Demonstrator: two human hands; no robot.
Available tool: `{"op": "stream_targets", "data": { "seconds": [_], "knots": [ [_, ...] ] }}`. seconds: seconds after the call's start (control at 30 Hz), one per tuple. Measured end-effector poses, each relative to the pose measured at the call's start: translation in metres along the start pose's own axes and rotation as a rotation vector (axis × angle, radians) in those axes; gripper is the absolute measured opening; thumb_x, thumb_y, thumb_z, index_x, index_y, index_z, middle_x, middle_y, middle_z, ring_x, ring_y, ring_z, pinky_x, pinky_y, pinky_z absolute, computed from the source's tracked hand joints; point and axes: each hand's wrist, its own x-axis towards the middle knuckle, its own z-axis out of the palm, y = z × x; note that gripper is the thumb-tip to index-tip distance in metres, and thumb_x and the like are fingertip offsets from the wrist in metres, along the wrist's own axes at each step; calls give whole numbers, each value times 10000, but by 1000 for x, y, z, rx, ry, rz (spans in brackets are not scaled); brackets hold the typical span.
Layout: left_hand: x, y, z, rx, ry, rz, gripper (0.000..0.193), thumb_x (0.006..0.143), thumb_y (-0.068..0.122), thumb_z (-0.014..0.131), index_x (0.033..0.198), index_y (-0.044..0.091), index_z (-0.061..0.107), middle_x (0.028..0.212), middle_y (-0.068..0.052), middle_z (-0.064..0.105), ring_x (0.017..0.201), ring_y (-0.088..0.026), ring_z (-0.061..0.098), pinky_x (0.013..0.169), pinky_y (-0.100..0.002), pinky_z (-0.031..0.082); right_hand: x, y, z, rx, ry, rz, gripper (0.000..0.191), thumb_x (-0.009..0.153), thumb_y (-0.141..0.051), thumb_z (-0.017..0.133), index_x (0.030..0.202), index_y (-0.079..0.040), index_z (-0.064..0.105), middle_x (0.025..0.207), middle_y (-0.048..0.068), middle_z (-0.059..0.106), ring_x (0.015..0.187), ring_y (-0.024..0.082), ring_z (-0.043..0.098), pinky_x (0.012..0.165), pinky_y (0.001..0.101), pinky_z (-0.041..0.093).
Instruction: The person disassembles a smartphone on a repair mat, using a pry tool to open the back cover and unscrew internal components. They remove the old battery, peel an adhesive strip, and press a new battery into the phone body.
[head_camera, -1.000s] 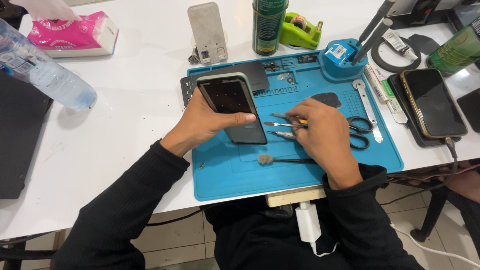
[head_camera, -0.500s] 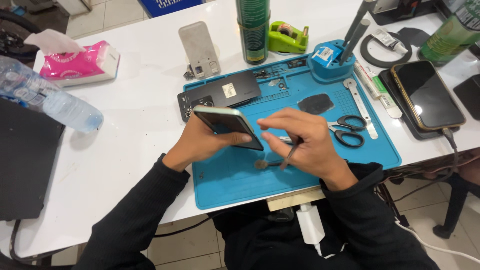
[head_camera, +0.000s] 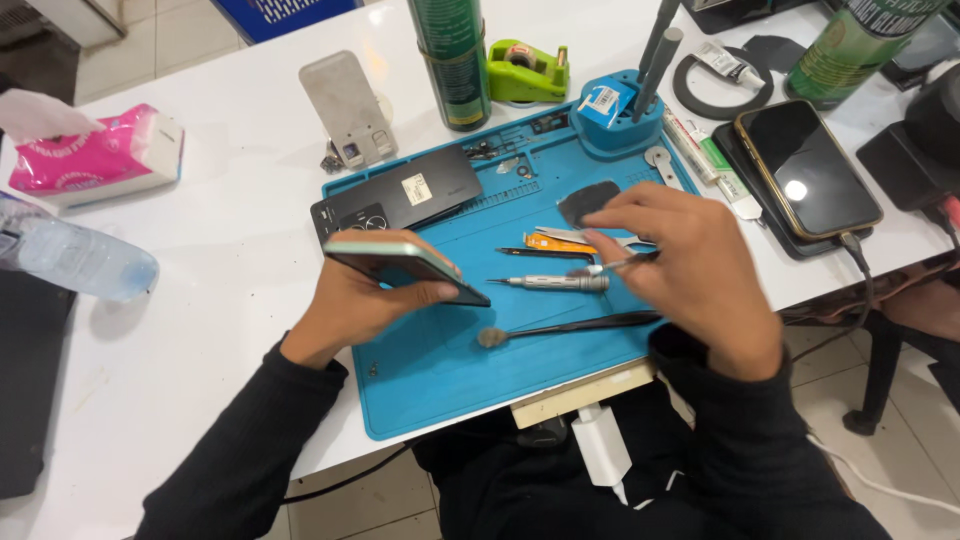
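Green-edged phone in left hand; one screwdriver.

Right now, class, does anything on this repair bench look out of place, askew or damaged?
One thing: the phone in the left hand is tilted edge-on, and its black back cover lies separately, half on the blue mat and half on the white table. The right hand holds a thin tool. Nothing looks spilled.

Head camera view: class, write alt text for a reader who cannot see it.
A person's left hand holds a thin green-edged smartphone tilted above a blue rubber work mat, while the right hand grips a slim metal tool. A silver screwdriver and a black brush lie on the mat.
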Motion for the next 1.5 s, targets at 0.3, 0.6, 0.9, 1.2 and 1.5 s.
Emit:
{"op": "stream_targets", "data": {
  "seconds": [0.3, 0.6, 0.9, 1.2, 1.5],
  "knots": [
    [4, -20, -1, -23, 212, -135, 220, 808, 66, 862, 986, 67, 733, 943, -57, 790, 876, -148, 762, 776, -314, 648, -1, 46, 8, -272, -205, 178, 233, 758, -195, 816, 967, -93, 803, 959, 56, 713, 799, 272, 683, 696, 399, 521],
    [14, -20, -6, -41, 128, 167, 222, 847, 64, 840, 1043, 154, 789, 1081, -61, 783, 1025, -166, 766, 925, -309, 651, -1, 46, 7, -232, -74, 168, 200, 821, -219, 819, 970, -86, 802, 957, 84, 713, 753, 270, 684, 674, 407, 521],
    [16, -15, -3, 270, 160, 321, 317, 793, -28, 820, 1064, 136, 795, 1077, -30, 793, 1022, -161, 719, 923, -288, 569, 8, 32, 20, -153, -217, 255, 185, 742, -172, 806, 877, -49, 773, 845, 80, 741, 754, 274, 713, 679, 382, 543],
    [17, -19, 7, 359, 360, 376, 319, 819, -20, 830, 1091, 143, 794, 1090, -29, 782, 1001, -162, 661, 924, -284, 535, 30, 41, 16, -307, -149, -14, 85, 863, -133, 747, 864, -49, 735, 853, 82, 676, 758, 286, 659, 659, 422, 506],
    [23, -22, 14, 348, 325, 360, 314, 809, -9, 832, 1076, 154, 801, 1080, -15, 790, 970, -151, 654, 886, -273, 529, 38, 39, 9, -216, -242, 54, 264, 826, -294, 810, 960, -69, 777, 915, 63, 699, 809, 275, 683, 711, 411, 530]
  ]
}}
